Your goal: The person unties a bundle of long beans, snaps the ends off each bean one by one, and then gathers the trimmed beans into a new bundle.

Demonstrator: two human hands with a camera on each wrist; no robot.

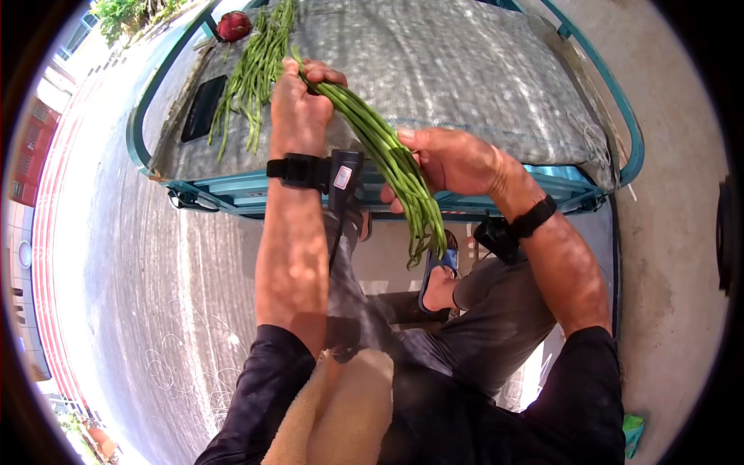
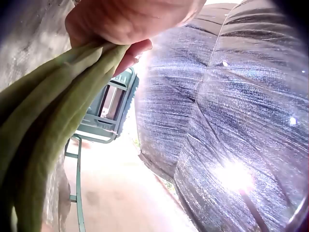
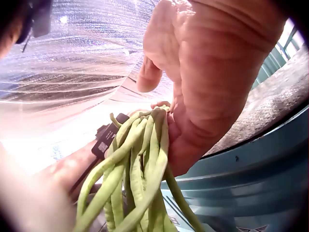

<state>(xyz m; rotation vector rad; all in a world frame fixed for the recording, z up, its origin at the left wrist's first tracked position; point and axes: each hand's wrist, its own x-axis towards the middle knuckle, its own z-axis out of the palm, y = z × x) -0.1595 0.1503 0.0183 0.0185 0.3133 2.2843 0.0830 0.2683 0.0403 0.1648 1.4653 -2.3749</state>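
In the head view my left hand [image 1: 302,101] grips a bundle of long green beans [image 1: 376,136] near its upper end. The bundle slants down to the right, its lower ends hanging over the person's legs. My right hand [image 1: 457,159] curls loosely round the middle of it, thumb on the near face and fingertips showing past the other side. Up close in the left wrist view, the beans [image 2: 63,96] run out from under the left hand [image 2: 125,21]. Bean ends [image 3: 140,164] droop below the right hand [image 3: 207,72] in the right wrist view.
A teal-railed cart bed [image 1: 632,143] covered with grey woven sheeting [image 1: 465,70] stands in front. On it lie more long beans [image 1: 252,85], a dark phone [image 1: 204,108] and a red dragon fruit [image 1: 234,26]. Sandalled feet [image 1: 438,287] are below the cart's edge.
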